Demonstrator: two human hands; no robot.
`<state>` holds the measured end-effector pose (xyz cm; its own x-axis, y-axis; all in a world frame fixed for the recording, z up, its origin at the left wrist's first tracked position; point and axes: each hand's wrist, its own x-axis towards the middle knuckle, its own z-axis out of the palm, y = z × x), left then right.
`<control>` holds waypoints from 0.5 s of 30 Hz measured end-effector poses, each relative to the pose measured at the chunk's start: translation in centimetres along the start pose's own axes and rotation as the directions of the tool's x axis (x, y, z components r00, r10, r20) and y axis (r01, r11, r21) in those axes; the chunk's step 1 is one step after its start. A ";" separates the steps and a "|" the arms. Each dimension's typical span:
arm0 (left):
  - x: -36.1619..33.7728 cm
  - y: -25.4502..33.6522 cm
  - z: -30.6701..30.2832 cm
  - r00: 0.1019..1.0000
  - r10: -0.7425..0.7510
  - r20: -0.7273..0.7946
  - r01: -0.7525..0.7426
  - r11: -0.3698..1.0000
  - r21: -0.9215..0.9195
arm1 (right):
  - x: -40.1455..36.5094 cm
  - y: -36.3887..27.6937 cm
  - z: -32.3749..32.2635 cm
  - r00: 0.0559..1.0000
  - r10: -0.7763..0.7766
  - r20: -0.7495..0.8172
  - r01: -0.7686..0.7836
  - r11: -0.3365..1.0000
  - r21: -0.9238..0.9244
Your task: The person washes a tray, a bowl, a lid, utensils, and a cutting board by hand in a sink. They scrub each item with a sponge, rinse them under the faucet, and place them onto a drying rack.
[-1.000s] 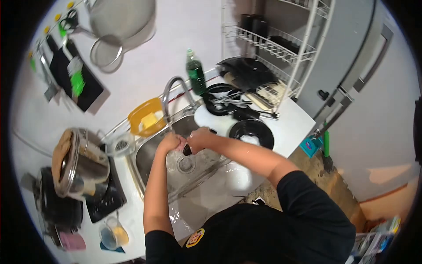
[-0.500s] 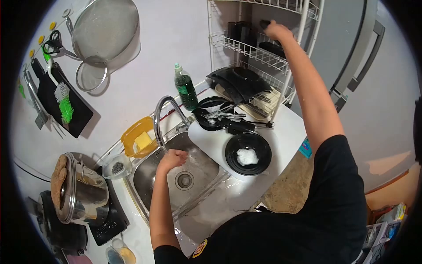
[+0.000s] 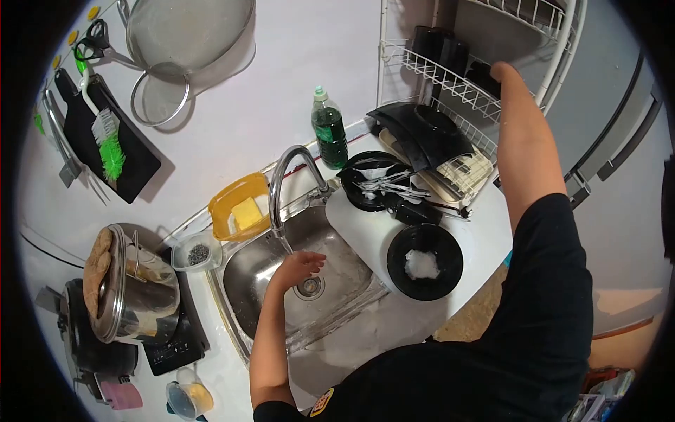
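Observation:
My left hand (image 3: 299, 270) is over the steel sink (image 3: 242, 299), just below the mouth of the curved tap (image 3: 276, 190). Its fingers are stretched out and hold nothing. My right hand (image 3: 503, 72) reaches into the middle shelf of the white wire rack (image 3: 457, 86), its fingers hidden beyond the wrist. Beside it on that shelf are a dark object (image 3: 481, 74) and black cups (image 3: 430, 43). On the white counter a black bowl (image 3: 398, 270) holds white suds. Behind it, soapy cutlery (image 3: 394, 187) lies across a black pan (image 3: 360, 198).
A green dish-soap bottle (image 3: 330, 133) stands behind the tap. Left of the sink are an orange basin (image 3: 223, 204) with a yellow sponge (image 3: 247, 213), a clear tub (image 3: 184, 261) with a scourer, and a steel pot (image 3: 160, 292). Black plates (image 3: 411, 130) lean on the lower rack.
My right hand has lowered toward the middle shelf; the small black thing it held is now out of sight. My left hand stays under the tap, fingers straighter. The camera view has shifted.

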<state>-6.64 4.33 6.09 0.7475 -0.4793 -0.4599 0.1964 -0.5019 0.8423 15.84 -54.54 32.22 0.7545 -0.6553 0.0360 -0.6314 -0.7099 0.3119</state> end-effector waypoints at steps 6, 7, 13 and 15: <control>-0.2 0.1 -0.3 0.999 0.010 -0.032 -0.015 0.987 -0.162 | 0.0 -2.4 -2.9 0.920 -0.303 -0.249 0.390 0.661 0.641; 0.1 -0.2 -0.3 0.999 0.001 -0.035 -0.008 0.979 -0.203 | -2.4 -2.9 -3.9 0.918 -0.254 -0.304 0.389 0.435 0.812; 0.7 -0.5 -0.3 0.991 0.020 -0.134 -0.061 0.949 -0.310 | -8.2 -8.2 -5.3 0.914 -0.229 -0.333 0.370 0.138 0.919; 1.1 -1.1 -0.3 0.971 0.037 -0.236 -0.116 0.936 -0.332 | -9.6 -9.7 -6.1 0.899 -0.128 -0.419 0.436 0.182 0.881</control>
<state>-5.83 4.59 4.80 0.8829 -0.3139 -0.3494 0.3077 -0.1755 0.9352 15.84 -39.74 34.66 0.8339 -0.3904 0.3900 0.0565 -0.6426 -0.7641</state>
